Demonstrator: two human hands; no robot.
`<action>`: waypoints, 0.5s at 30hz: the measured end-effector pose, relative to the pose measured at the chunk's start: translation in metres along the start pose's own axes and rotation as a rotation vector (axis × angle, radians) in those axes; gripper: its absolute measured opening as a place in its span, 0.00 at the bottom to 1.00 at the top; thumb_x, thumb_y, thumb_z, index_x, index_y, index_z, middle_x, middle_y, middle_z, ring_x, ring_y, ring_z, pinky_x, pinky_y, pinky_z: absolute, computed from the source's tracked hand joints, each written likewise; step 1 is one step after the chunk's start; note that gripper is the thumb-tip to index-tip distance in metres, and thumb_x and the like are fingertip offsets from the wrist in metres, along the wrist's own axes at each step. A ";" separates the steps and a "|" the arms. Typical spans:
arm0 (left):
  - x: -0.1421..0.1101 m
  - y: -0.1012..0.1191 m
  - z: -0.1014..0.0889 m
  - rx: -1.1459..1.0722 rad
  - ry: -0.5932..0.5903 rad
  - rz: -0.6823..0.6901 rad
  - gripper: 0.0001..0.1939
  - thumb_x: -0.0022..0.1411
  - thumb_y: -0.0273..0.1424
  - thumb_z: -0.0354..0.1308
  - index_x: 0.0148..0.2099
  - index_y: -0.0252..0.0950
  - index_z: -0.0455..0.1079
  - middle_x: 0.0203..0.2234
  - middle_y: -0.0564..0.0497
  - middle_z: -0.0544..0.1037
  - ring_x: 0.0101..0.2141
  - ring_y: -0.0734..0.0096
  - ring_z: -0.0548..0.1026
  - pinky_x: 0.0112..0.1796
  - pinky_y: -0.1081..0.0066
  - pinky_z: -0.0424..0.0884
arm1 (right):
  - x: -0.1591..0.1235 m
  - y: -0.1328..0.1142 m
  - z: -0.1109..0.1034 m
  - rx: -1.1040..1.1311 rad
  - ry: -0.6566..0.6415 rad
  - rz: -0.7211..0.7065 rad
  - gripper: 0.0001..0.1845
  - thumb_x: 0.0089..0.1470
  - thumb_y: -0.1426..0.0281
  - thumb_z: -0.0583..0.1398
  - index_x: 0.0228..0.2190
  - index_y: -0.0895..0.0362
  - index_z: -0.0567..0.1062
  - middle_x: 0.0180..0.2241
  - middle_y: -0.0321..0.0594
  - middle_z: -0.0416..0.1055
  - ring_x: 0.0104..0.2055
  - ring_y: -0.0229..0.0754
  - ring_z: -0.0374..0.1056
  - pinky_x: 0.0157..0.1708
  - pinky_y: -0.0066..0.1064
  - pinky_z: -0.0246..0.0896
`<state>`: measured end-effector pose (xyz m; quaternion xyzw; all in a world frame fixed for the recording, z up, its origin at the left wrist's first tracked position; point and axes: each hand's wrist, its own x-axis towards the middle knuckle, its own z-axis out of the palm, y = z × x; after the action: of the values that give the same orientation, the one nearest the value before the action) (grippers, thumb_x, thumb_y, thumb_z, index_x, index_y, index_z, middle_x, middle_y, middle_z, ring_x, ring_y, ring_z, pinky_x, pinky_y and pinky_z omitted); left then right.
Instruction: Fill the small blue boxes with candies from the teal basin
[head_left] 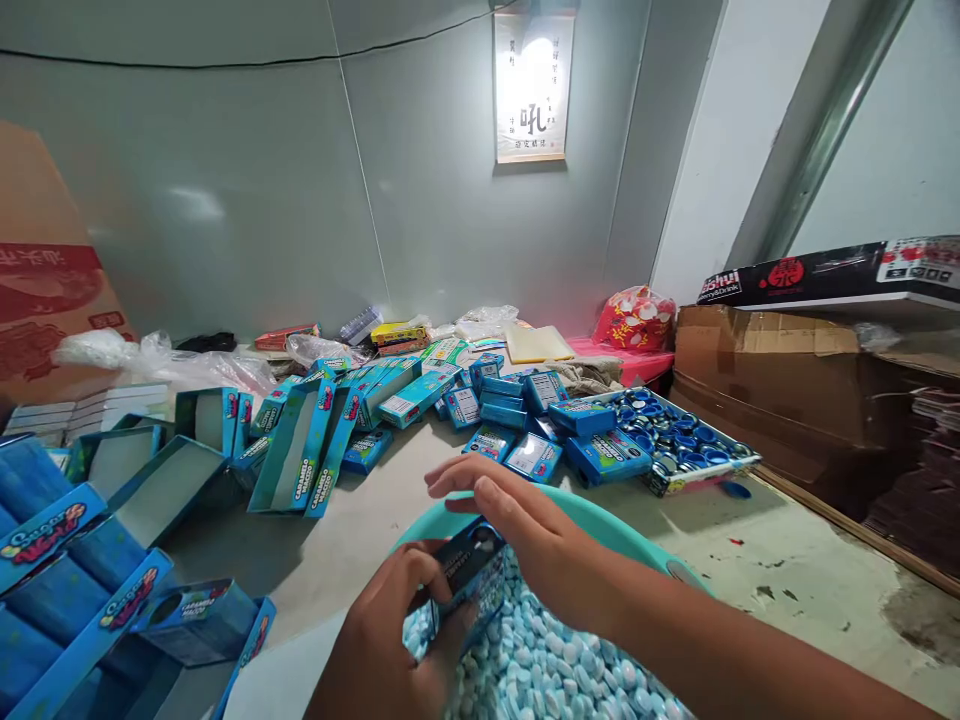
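Note:
My left hand (pixel 409 620) grips a small blue candy box (pixel 472 560) with its thumb and fingers around the sides, above the candies. My right hand (pixel 536 535) is beside the box's upper end, palm down, with its fingers stretched out and slightly apart. Whether the right palm presses on the box or only hovers by it, I cannot tell. Beneath both hands is a turquoise tub (pixel 600 517) with many pale blue and white candies (pixel 551 655). Part of the box is hidden behind my fingers.
Blue display cartons (pixel 296 450) stand at the left, some holding small boxes. Loose small blue boxes (pixel 499 415) are heaped behind the tub. A tray (pixel 701 475) of blue round lids lies to the right. Brown cardboard cartons (pixel 772 385) line the right side.

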<state>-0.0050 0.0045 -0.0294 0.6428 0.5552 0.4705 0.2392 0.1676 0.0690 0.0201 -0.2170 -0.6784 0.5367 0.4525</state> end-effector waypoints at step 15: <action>0.001 0.024 -0.009 -0.168 0.639 0.076 0.19 0.55 0.35 0.70 0.42 0.42 0.64 0.48 0.48 0.79 0.46 0.61 0.82 0.43 0.68 0.81 | 0.011 0.009 -0.001 -0.151 0.057 0.313 0.12 0.62 0.65 0.54 0.44 0.54 0.72 0.48 0.45 0.73 0.50 0.49 0.69 0.50 0.43 0.63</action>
<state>-0.0009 -0.0030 -0.0050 0.4610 0.5370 0.7011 0.0872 0.1613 0.0814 0.0157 -0.3683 -0.6616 0.5418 0.3647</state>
